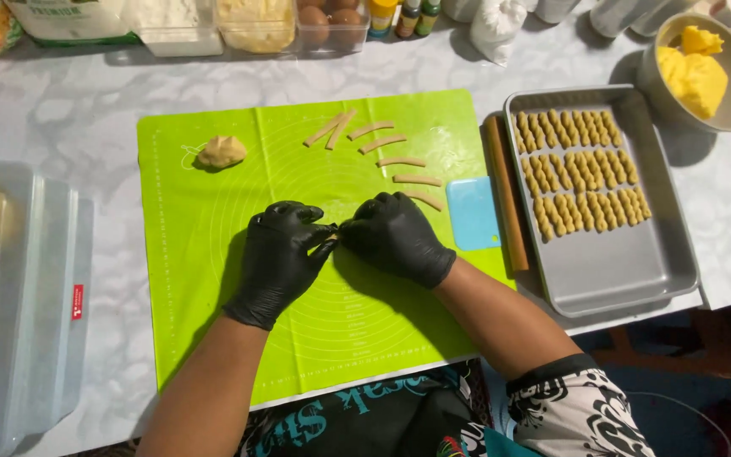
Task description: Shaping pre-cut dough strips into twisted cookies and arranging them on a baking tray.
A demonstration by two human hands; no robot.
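Fingertips of black-gloved left hand (279, 254) and right hand (395, 234) pinched together over bright green silicone mat (213, 322), contents hidden; pale dough strips (402, 161) lay beyond; even, gentle pressure advisable

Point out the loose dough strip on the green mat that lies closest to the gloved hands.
It is the lowest strip of the curved row, just above the right hand and beside the blue scraper. The other strips fan away toward the mat's top edge.
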